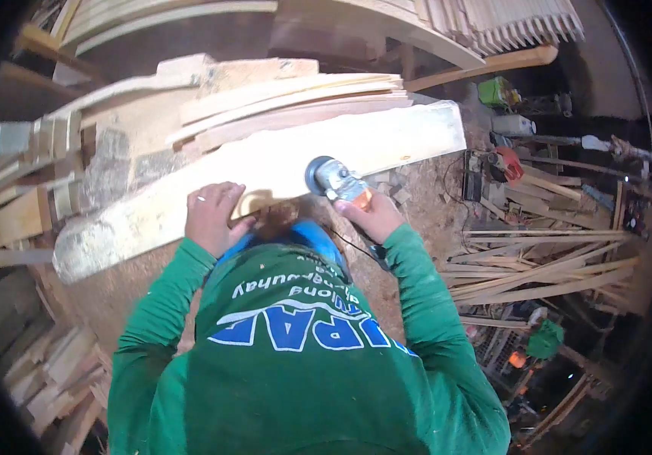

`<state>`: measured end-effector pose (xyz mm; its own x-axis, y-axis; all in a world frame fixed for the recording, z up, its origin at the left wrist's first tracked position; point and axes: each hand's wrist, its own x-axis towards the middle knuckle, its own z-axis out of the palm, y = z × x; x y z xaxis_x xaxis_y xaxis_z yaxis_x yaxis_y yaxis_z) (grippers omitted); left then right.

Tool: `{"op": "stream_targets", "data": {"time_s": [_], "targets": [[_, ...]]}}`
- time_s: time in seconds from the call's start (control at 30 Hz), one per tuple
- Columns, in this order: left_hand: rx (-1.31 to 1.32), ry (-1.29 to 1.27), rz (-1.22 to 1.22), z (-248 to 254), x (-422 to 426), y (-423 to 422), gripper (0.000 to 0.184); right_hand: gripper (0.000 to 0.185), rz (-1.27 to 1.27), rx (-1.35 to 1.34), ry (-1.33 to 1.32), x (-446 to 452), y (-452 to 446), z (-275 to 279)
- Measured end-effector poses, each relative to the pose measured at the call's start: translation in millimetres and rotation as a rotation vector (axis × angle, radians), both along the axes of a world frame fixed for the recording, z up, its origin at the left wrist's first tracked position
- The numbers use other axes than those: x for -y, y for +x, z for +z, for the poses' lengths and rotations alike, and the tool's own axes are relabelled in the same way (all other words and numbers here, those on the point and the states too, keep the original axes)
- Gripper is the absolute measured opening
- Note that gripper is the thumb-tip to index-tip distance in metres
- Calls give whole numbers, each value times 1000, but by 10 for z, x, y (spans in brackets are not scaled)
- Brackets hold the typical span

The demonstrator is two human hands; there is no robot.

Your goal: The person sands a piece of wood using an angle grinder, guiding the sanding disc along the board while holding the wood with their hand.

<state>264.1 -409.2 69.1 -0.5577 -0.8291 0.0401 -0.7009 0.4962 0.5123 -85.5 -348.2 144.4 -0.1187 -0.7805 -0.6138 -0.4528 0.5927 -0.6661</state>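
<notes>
A long, thick wooden plank (265,163) lies slantwise across the bench in front of me, its surface washed out by bright light. My right hand (375,218) is closed around the body of an angle grinder (335,179), orange near the hand and metallic at the head. Its dark round disc is over the plank's near edge; whether it touches the wood I cannot tell. Fingers apart, my left hand (216,216) rests on the near side of the plank, left of the grinder. A dark cord (355,244) trails below the tool.
Behind the plank is a stack of thin boards (296,106). Thin wooden strips (546,265) lie in a heap at the right, near a red power tool (506,164). A green container (497,92) stands farther back. Wood offcuts (61,371) fill the lower left.
</notes>
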Motion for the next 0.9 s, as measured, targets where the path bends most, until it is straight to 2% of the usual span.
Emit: {"op": "stream_targets", "data": {"time_s": [0.03,0.13,0.17,0.27,0.37,0.43,0.47,0.5,0.57,0.63,0.67,0.7,0.8,0.83,0.87,0.9], "targets": [[33,3,-42,-19,16,-116,75,66,-57,-33,-33,-26,-204,-13],[157,50,-69,-4,65,-409,77,58,-228,-60,113,-122,-872,-126],[221,-3,-76,-20,112,-466,75,54,-288,-62,-14,-213,-1065,-208],[109,244,-59,69,253,-484,72,43,-471,-30,-332,-517,-1429,-318],[-55,170,-54,-36,269,-472,70,35,-727,54,-466,-733,-1604,-49],[-140,447,127,215,344,-785,70,33,-849,91,-511,-817,-1766,88],[-181,587,223,305,378,-918,70,32,-868,104,-477,-860,-1845,140],[-364,563,226,110,417,-1031,72,32,-882,117,-439,-900,-1924,186],[-423,500,293,4,641,-1403,71,31,-915,148,-427,-924,-1992,176],[-530,477,347,31,907,-1901,68,33,-875,27,-448,-1028,-2083,-37],[-464,505,406,110,1029,-2131,66,34,-852,-37,-455,-1083,-2162,-140],[-481,500,418,171,1156,-2387,67,39,-927,67,-444,-1050,-2126,-118],[-609,520,331,267,1702,-3104,72,46,-828,31,-291,-1135,-2284,-134],[-612,450,364,343,1897,-3409,71,48,-818,43,-262,-1111,-2316,-83],[-614,379,397,428,2150,-3708,70,47,-847,131,-297,-1071,-2306,1],[-658,388,303,470,2540,-3986,66,46,-874,221,-329,-1056,-2290,65]]}}
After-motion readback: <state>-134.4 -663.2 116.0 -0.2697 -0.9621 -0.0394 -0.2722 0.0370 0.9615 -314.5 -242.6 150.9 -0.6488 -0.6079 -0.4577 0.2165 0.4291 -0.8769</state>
